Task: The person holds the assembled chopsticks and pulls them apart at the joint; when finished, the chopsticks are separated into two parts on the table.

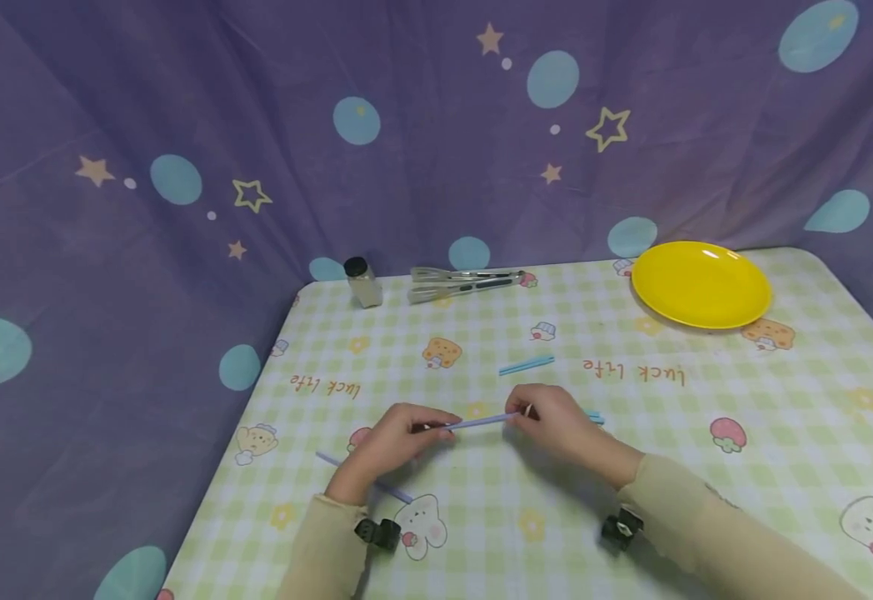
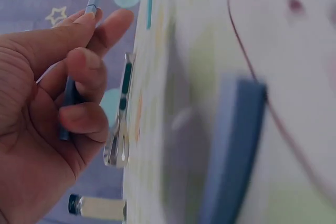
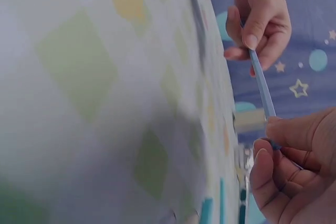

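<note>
Above the tablecloth, a thin purple chopstick [image 1: 481,421] stretches between the two hands. My left hand [image 1: 399,435] pinches one end between thumb and fingers, with part of it running inside the palm in the left wrist view. At the other end, my right hand [image 1: 552,422] grips it between thumb and curled fingers. A second purple chopstick [image 1: 395,490] lies on the cloth, partly hidden under the left wrist. Beyond the hands lies a pair of light blue sticks [image 1: 526,365]. More blue sticks [image 1: 596,417] show from behind the right hand.
A yellow plate [image 1: 699,287] stands at the back right of the table. Metal tongs [image 1: 466,285] lie along the back edge, beside a black-capped jar [image 1: 364,283]. A purple patterned curtain [image 1: 421,183] hangs behind the checked tablecloth [image 1: 631,533].
</note>
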{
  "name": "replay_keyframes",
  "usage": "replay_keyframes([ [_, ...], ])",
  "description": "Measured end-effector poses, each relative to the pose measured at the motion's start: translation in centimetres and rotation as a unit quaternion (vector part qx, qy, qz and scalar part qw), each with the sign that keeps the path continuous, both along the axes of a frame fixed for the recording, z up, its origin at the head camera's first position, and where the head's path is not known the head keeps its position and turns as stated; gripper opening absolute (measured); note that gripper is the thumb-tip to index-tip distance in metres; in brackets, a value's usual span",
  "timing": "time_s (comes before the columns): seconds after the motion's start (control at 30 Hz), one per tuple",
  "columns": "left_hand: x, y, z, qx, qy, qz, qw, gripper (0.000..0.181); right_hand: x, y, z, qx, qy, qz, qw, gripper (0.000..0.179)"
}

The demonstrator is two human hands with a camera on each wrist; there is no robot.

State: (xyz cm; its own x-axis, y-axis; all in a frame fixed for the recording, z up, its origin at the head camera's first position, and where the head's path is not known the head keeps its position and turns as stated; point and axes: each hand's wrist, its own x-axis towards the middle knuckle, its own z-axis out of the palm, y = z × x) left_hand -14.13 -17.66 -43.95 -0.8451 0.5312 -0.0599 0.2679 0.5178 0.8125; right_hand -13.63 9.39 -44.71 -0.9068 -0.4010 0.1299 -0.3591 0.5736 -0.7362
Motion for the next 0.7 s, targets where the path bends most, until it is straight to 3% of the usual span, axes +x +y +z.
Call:
replay_keyframes([
  [0.23, -0.3, 2.6, -0.4, 0.037, 0.031, 0.024, 0.9985, 0.017, -0.1, 2.5, 0.9, 0.007, 0.020, -0.024, 0.9995, 0.012],
  [0.4, -0.5, 4.3, -1.0, 0.090, 0.025, 0.011, 0.9955, 0.017, 0.1, 4.0, 1.2, 0.007, 0.030, -0.042, 0.9987, 0.013],
  [0.7, -1.2, 7.3, -1.6, 0.078, 0.087, 0.027, 0.9927, 0.010, 0.2, 5.6, 0.8, 0.019, 0.064, -0.041, 0.9969, 0.014],
])
